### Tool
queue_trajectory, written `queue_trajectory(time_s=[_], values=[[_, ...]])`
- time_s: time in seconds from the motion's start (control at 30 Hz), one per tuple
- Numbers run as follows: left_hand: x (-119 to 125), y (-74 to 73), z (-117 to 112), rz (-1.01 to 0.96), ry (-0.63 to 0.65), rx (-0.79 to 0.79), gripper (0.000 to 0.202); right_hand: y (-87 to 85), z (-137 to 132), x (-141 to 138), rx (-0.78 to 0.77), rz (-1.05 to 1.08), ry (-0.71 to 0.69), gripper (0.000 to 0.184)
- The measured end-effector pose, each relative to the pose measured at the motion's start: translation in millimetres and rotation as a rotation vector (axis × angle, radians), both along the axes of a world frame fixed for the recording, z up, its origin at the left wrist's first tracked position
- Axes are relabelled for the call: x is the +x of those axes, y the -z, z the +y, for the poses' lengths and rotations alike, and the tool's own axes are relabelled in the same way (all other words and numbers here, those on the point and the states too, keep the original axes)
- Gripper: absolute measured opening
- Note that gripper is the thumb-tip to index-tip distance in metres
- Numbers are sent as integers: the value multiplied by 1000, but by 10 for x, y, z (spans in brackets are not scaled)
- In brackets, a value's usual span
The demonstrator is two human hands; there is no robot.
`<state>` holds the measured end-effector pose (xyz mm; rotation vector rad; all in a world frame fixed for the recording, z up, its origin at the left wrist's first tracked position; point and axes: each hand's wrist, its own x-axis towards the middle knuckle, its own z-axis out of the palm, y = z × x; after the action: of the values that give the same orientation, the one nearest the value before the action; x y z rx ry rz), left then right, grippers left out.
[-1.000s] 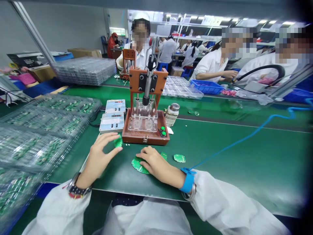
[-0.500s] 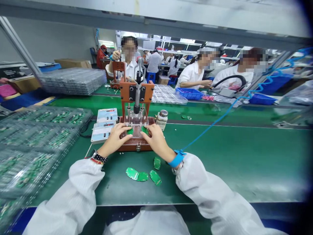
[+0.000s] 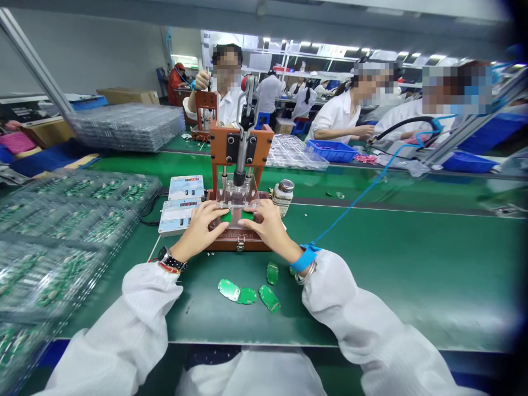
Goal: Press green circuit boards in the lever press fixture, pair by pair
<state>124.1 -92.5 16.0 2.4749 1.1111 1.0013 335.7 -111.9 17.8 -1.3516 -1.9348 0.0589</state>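
In front of me stands a clamp test fixture (image 3: 264, 147) with an orange frame, a metal lever and a clear plate above its brown base. My left hand (image 3: 199, 230) grips a small green circuit board (image 3: 226, 216) at the left of the base, thumb in front and fingers behind. At the right side, my right hand (image 3: 273, 228) has a second green circuit board (image 3: 247, 215) between thumb and fingers. Both boards are partly covered by my fingers. Several loose green circuit boards (image 3: 269, 298) lie on the green table nearer to me, one partly behind my right wrist.
Two meter boxes (image 3: 180, 216) with red digits sit left of the fixture, and a capped jar (image 3: 284, 197) stands at its right. Trays of boards (image 3: 82, 220) fill the left side. A blue cord (image 3: 355, 204) runs from my right wristband. Co-workers sit across the bench.
The view has shifted slightly, so the whole scene sits a little further right. Both hands stay at the boards in the fixture, with only small finger movement.
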Motion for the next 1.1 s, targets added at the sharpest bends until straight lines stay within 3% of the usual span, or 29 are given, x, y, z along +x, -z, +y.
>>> queue_trajectory(time_s=[0.23, 0.37, 0.73, 0.87, 0.93, 1.0, 1.1], values=[[10, -5, -35, -14, -3, -9, 35, -126, -95, -36, -79, -96, -6, 29], [17, -1, -47, 2, -18, 1, 43, -221, -157, -14, -163, -182, -49, 21], [-11, -75, -7, -3, 5, -131, 61, -265, -120, -23, -174, -192, -31, 20], [-7, -49, -22, -52, 39, -145, 61, -332, -138, 68, -278, -228, -88, 19], [-1, -48, -41, -56, 38, -151, 63, -410, -140, 180, -348, -216, -167, 23], [-6, -58, -46, -50, 41, -133, 63, -572, -121, 310, -313, -106, -233, 21], [-73, -54, 21, -83, 31, -36, 55, -1000, 31, 411, 6, 255, -123, 17]])
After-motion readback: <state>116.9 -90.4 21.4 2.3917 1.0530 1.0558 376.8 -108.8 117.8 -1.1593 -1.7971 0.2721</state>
